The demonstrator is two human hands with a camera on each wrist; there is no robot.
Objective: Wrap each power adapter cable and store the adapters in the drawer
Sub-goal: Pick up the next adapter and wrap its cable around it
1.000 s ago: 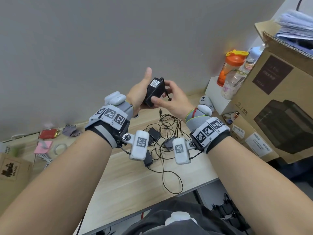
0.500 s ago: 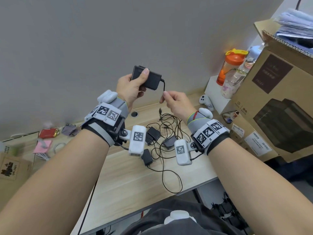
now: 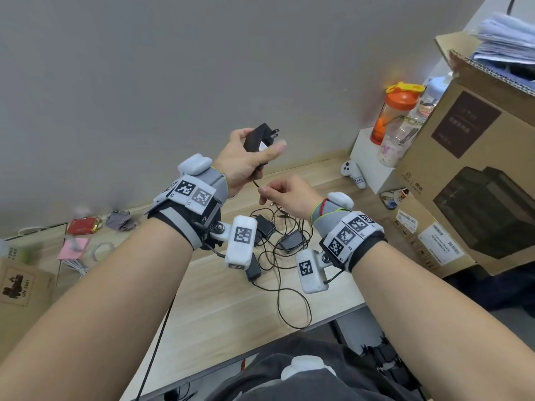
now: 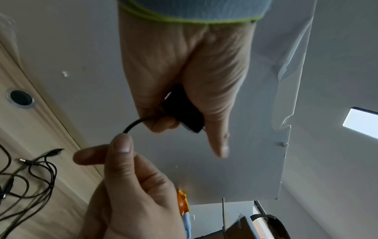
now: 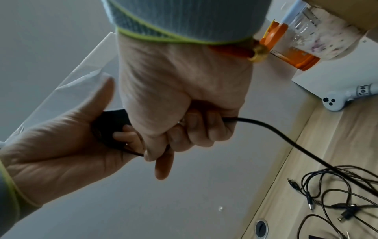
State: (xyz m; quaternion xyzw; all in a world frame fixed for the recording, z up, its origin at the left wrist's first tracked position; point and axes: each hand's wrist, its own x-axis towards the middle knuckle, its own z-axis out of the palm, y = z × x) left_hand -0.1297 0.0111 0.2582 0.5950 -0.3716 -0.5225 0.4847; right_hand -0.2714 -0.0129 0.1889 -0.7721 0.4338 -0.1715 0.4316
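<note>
My left hand (image 3: pixel 260 150) is raised in front of the wall and grips a black power adapter (image 3: pixel 256 137), prongs pointing up and to the right, thumb stretched along its side. Its thin black cable (image 3: pixel 256 184) comes out below the adapter. My right hand (image 3: pixel 265 191) pinches that cable just under the left hand. The left wrist view shows the adapter (image 4: pixel 184 113) in the curled fingers and the cable (image 4: pixel 132 126) arcing to the right thumb. In the right wrist view the cable (image 5: pixel 286 137) runs from the fist down to the desk. Several more adapters (image 3: pixel 291 241) lie in tangled cables (image 3: pixel 292 302) on the desk.
A wooden desk (image 3: pixel 225 308) runs along a grey wall. At the right stand large cardboard boxes (image 3: pixel 477 169), a white box (image 3: pixel 370 160) with an orange-lidded bottle (image 3: pixel 395 111), and a white controller (image 3: pixel 351 172). Small items (image 3: pixel 84 225) and a pink note (image 3: pixel 72 247) lie at the left.
The left hand has turned the adapter from lying sideways to prongs up and right. The right hand has dropped below it and now pinches the cable close to the adapter.
</note>
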